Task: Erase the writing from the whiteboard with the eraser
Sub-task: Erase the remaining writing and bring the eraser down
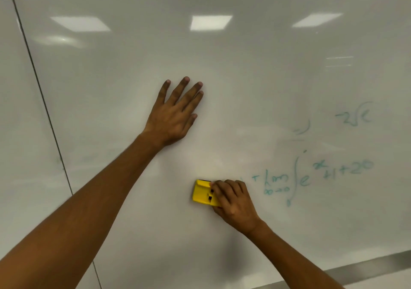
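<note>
A white whiteboard (244, 77) fills the view. Green writing (311, 177), a formula with a limit and an integral, sits at the lower right, with a fainter green scrap (355, 117) above it. My right hand (235, 204) grips a yellow eraser (203, 193) pressed flat on the board just left of the formula. My left hand (175, 113) lies flat on the board higher up and to the left, fingers spread, holding nothing.
A dark vertical seam (44, 101) divides this board panel from another on the left. A metal bottom rail (367, 268) runs along the lower right edge. Ceiling lights reflect in the upper board.
</note>
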